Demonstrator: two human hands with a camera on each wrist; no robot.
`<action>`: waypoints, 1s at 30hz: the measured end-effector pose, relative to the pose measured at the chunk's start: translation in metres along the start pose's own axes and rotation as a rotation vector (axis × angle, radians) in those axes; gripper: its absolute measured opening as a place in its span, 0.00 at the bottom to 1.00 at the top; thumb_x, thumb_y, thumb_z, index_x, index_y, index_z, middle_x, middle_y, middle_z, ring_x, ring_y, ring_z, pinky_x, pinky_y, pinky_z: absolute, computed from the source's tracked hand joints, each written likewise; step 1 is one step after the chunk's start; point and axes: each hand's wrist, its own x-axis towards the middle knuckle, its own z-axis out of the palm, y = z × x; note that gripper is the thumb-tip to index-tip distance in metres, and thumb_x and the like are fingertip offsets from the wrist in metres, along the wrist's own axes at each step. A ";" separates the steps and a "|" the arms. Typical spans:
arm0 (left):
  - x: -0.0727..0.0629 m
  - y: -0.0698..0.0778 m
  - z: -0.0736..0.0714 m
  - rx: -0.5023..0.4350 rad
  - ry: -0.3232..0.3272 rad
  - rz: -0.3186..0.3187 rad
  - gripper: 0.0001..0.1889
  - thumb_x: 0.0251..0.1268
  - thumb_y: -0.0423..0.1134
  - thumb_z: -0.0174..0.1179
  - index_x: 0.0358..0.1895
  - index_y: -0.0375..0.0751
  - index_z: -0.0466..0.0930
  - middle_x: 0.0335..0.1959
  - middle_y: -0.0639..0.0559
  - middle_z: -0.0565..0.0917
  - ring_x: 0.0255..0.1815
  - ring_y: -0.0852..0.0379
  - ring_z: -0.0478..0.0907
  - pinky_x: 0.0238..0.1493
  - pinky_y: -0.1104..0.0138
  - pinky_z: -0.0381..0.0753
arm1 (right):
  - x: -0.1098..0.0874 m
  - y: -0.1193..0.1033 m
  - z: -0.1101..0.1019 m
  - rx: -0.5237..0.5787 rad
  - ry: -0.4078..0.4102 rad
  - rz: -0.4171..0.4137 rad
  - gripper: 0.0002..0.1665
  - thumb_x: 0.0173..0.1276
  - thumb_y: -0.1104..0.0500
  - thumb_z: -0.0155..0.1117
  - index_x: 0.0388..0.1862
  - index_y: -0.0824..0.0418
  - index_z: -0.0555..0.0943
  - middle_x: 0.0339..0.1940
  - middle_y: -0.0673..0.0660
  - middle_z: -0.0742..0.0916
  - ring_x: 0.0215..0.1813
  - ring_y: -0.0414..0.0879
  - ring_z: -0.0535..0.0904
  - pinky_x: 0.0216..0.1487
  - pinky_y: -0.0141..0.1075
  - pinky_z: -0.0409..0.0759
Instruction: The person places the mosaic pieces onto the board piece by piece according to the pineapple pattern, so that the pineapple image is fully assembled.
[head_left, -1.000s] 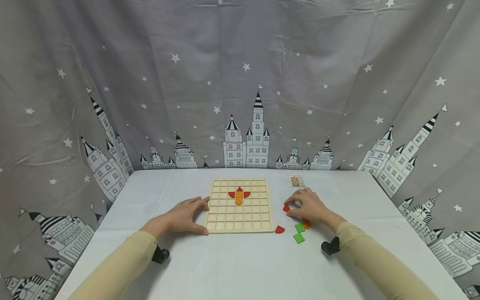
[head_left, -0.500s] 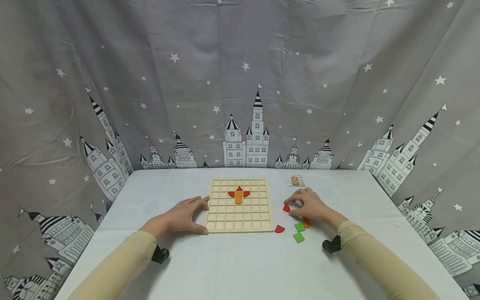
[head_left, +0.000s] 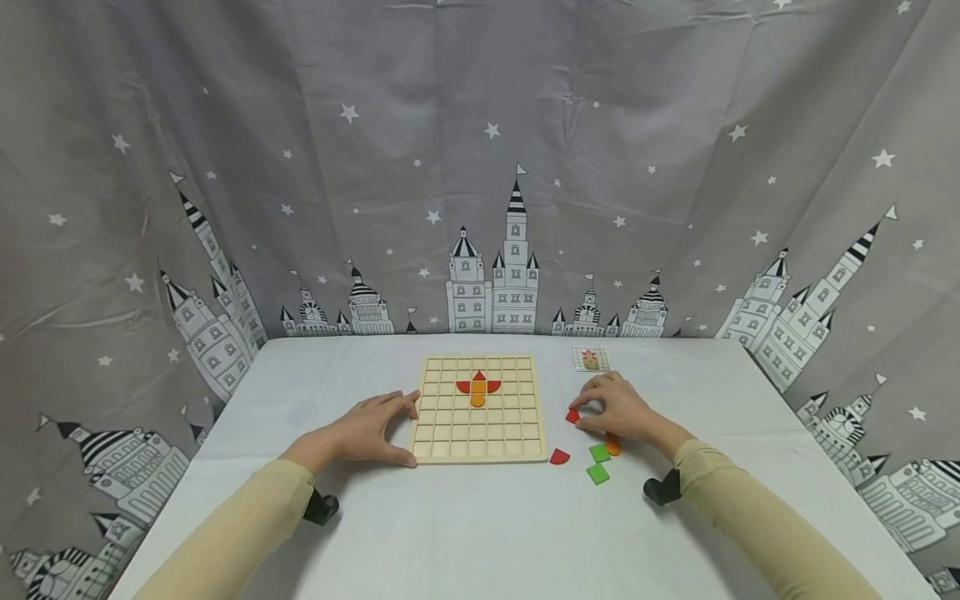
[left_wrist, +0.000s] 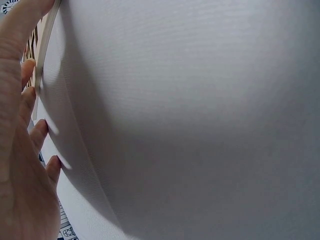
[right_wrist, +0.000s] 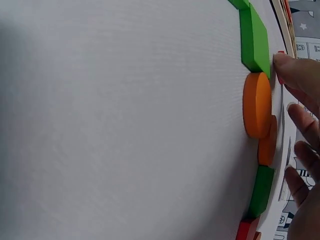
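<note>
The wooden grid board (head_left: 442, 433) lies on the white table. On it stand a red triangle (head_left: 479, 376), red quarter-round pieces (head_left: 463, 387) on both sides, orange in the middle and an orange rounded piece (head_left: 477, 401) below. My left hand (head_left: 367, 429) rests at the board's left edge, thumb at the near corner, index finger farther up. To the right of the board, my right hand (head_left: 618, 408) pinches a small red block (head_left: 573, 416) between thumb and index finger, close over the table. The fingers partly hide its shape.
Nearer me on the right lie a red quarter-round block (head_left: 559, 457), green square blocks (head_left: 597, 473) and an orange block (head_left: 613, 446). In the right wrist view, another green block (right_wrist: 261, 191) and a red one (right_wrist: 247, 228) show. A pattern card (head_left: 591, 360) lies behind the right hand.
The red block has turned slightly between the right fingertips. Both hands have otherwise stayed almost in place, and the board and loose blocks have not moved.
</note>
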 end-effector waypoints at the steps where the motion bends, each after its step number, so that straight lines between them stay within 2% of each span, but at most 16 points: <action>1: 0.000 0.000 0.000 0.000 0.000 -0.002 0.37 0.44 0.72 0.74 0.53 0.59 0.72 0.82 0.50 0.58 0.80 0.35 0.53 0.76 0.36 0.51 | 0.001 0.000 0.000 -0.006 0.006 -0.014 0.13 0.60 0.48 0.79 0.44 0.45 0.90 0.52 0.50 0.83 0.64 0.56 0.68 0.67 0.57 0.68; 10: 0.001 -0.001 0.001 -0.010 0.005 0.004 0.38 0.43 0.73 0.74 0.53 0.57 0.72 0.81 0.51 0.59 0.79 0.34 0.55 0.75 0.37 0.53 | 0.007 -0.008 0.002 0.005 0.049 -0.069 0.12 0.60 0.50 0.79 0.42 0.49 0.90 0.53 0.49 0.83 0.64 0.53 0.68 0.69 0.54 0.68; 14: 0.000 -0.002 0.001 -0.009 0.006 0.004 0.38 0.43 0.73 0.74 0.53 0.57 0.72 0.81 0.51 0.60 0.79 0.34 0.55 0.75 0.37 0.53 | 0.020 -0.018 0.002 0.023 0.087 -0.101 0.12 0.60 0.51 0.79 0.42 0.50 0.89 0.52 0.49 0.83 0.69 0.58 0.67 0.77 0.59 0.55; 16: 0.000 -0.002 0.001 -0.010 0.004 -0.004 0.38 0.43 0.73 0.73 0.53 0.58 0.72 0.82 0.51 0.59 0.79 0.34 0.54 0.75 0.36 0.53 | 0.027 -0.026 0.002 0.035 0.092 -0.117 0.12 0.60 0.52 0.78 0.42 0.50 0.89 0.53 0.50 0.83 0.70 0.59 0.66 0.78 0.61 0.51; 19: 0.000 -0.002 0.001 -0.011 -0.002 -0.019 0.37 0.43 0.74 0.73 0.53 0.59 0.72 0.82 0.51 0.58 0.80 0.34 0.53 0.75 0.36 0.52 | 0.037 -0.041 0.005 0.046 0.080 -0.131 0.12 0.61 0.51 0.77 0.44 0.49 0.89 0.54 0.50 0.83 0.67 0.55 0.68 0.75 0.58 0.58; 22: 0.000 -0.002 0.001 -0.005 -0.007 -0.029 0.37 0.43 0.74 0.73 0.53 0.60 0.71 0.82 0.52 0.58 0.80 0.35 0.53 0.75 0.36 0.52 | 0.049 -0.053 0.011 0.037 0.073 -0.151 0.12 0.62 0.49 0.77 0.44 0.48 0.89 0.56 0.49 0.83 0.65 0.51 0.68 0.68 0.52 0.68; 30: -0.001 0.001 0.000 -0.010 -0.003 -0.024 0.37 0.44 0.72 0.74 0.53 0.59 0.71 0.82 0.52 0.58 0.80 0.35 0.53 0.76 0.37 0.51 | 0.074 -0.076 0.028 -0.018 0.073 -0.202 0.14 0.62 0.48 0.76 0.45 0.48 0.90 0.54 0.48 0.83 0.59 0.48 0.70 0.64 0.47 0.69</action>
